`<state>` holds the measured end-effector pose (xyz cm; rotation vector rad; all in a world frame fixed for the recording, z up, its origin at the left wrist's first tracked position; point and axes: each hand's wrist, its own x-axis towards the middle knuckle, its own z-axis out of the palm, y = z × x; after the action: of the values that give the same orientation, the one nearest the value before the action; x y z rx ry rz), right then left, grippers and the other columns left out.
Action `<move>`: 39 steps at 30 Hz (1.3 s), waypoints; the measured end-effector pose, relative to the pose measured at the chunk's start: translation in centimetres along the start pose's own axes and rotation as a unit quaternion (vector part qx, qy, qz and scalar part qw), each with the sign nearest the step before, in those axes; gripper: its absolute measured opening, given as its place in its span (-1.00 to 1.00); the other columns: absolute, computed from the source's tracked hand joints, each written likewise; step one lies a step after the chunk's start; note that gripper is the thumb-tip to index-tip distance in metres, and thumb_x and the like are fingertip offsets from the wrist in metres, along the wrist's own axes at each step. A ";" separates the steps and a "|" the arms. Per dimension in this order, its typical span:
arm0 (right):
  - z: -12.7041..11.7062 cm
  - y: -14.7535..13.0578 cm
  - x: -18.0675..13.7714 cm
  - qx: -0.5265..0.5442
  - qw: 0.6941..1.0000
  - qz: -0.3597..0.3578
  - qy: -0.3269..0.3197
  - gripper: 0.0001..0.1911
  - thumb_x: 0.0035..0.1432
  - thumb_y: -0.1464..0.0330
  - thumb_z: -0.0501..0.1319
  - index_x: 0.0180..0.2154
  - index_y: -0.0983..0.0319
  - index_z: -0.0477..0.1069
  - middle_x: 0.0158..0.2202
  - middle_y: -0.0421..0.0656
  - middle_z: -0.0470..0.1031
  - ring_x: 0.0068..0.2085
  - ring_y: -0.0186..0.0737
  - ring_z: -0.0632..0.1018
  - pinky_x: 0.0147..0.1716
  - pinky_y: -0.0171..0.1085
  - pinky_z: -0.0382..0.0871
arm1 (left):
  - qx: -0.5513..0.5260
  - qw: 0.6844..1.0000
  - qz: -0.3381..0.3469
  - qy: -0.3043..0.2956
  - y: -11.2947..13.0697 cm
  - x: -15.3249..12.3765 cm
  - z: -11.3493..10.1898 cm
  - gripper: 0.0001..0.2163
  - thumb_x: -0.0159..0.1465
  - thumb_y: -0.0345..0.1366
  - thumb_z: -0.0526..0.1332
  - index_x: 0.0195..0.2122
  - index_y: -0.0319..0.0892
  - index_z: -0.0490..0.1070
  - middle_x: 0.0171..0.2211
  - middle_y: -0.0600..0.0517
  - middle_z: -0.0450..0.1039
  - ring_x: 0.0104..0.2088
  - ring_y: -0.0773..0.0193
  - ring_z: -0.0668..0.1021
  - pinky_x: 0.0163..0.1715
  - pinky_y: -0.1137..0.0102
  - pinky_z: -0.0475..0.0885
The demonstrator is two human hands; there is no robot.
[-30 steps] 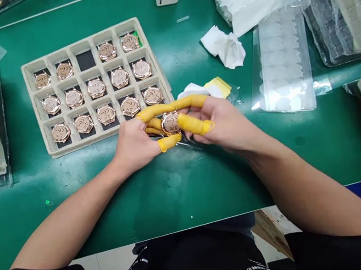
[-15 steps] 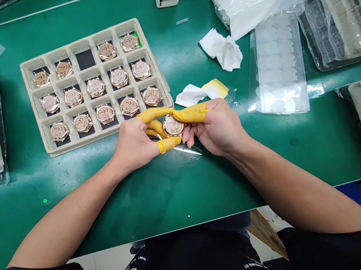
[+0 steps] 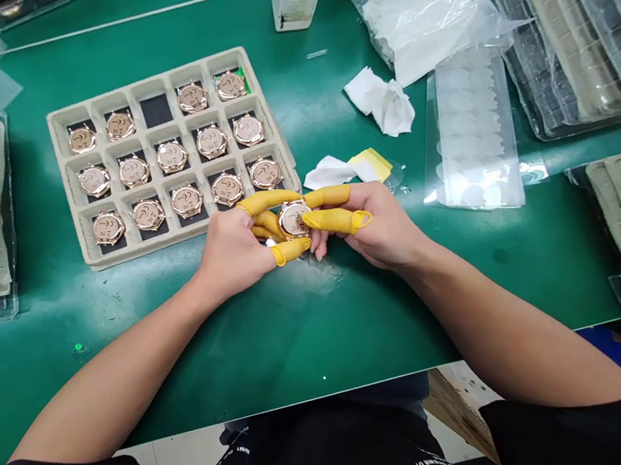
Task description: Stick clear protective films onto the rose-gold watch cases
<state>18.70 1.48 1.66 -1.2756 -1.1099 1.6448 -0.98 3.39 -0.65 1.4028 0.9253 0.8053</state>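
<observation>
Just in front of the tray, a rose-gold watch case (image 3: 291,220) is held between both hands with its engraved back facing up. My left hand (image 3: 241,245), wearing yellow finger cots, grips it from the left between thumb and fingers. From the right, my right hand (image 3: 372,221), also in yellow finger cots, lays its thumb on the case back with a finger at the upper edge. Behind them the beige compartment tray (image 3: 88,260) holds several similar watch cases, back side up on black pads. One top-row compartment shows only its black pad (image 3: 155,111).
Crumpled white tissue (image 3: 382,100) and a yellow paper piece (image 3: 374,164) lie right of the tray. Beyond are a bag of white material (image 3: 427,7) and a clear sheet pack (image 3: 473,132). Stacked trays (image 3: 581,32) stand at right; another watch tray (image 3: 0,263) is at left.
My right thumb has moved from the edge of the watch case down onto its back. Both hands stay on the case, and the camera view has shifted slightly.
</observation>
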 end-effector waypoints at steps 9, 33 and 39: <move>1.9 -0.1 -0.3 -0.034 0.996 -0.009 0.083 -0.58 -0.19 0.07 0.61 -0.46 0.21 0.58 -0.66 -0.26 0.47 -0.70 -0.35 0.41 -0.72 -0.33 0.34 | 0.028 0.999 0.017 0.008 -0.3 -0.4 0.3 -0.45 0.05 -0.23 0.53 0.09 -0.21 0.61 -0.35 0.04 0.66 -0.40 0.31 0.64 -0.32 0.44 0.59; 0.8 0.2 0.0 -0.038 0.999 0.012 0.030 -0.51 -0.05 -0.02 0.53 -0.32 0.22 0.52 -0.59 -0.28 0.46 -0.62 -0.39 0.42 -0.65 -0.37 0.27 | 0.042 0.999 0.008 0.003 0.1 -0.2 0.2 -0.46 0.06 -0.28 0.50 0.11 -0.18 0.59 -0.39 0.08 0.65 -0.42 0.33 0.63 -0.34 0.46 0.57; -1.8 -1.8 1.3 -0.083 0.987 -0.089 0.105 -0.34 -0.02 0.26 0.55 0.12 0.06 0.44 -0.44 -0.36 0.48 -0.59 -0.43 0.29 -0.62 -0.36 0.10 | 0.022 1.000 -0.001 0.000 0.0 -0.3 0.3 -0.53 0.11 -0.25 0.50 0.07 -0.15 0.56 -0.39 0.09 0.65 -0.46 0.35 0.62 -0.33 0.42 0.56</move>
<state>20.32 3.59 2.70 -1.3769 -1.2101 1.2765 -0.79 2.99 -0.61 1.4399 0.9493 0.7870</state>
